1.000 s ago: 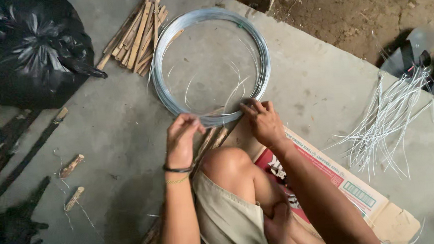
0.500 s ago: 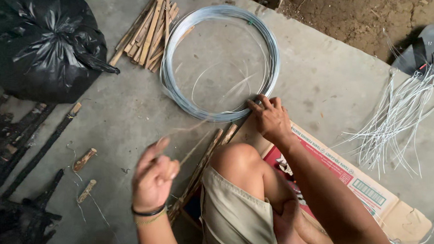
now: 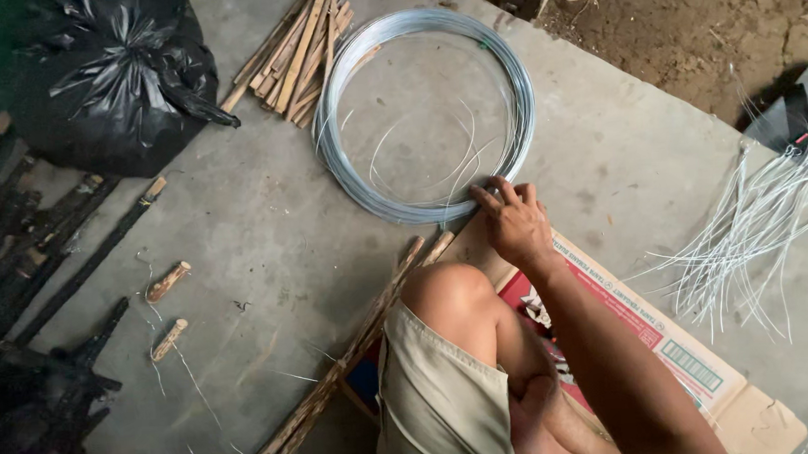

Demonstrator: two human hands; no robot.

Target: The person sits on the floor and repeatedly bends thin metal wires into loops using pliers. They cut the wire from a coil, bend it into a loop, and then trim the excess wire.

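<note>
The right hand (image 3: pixel 514 223) rests on the near edge of a big coil of grey wire (image 3: pixel 424 114), fingers curled down and pressing on the strands — whether any strand is pinched cannot be told. The coil lies flat on the concrete floor (image 3: pixel 266 225), its far edge overlapping a bundle of wooden sticks (image 3: pixel 295 56). The left hand is out of view. A bent knee (image 3: pixel 444 294) sits just below the right hand, over a flattened cardboard box (image 3: pixel 697 359). Cut wire pieces (image 3: pixel 754 227) lie spread well to the right — a black plastic bag (image 3: pixel 106 77) sits at upper left.
</note>
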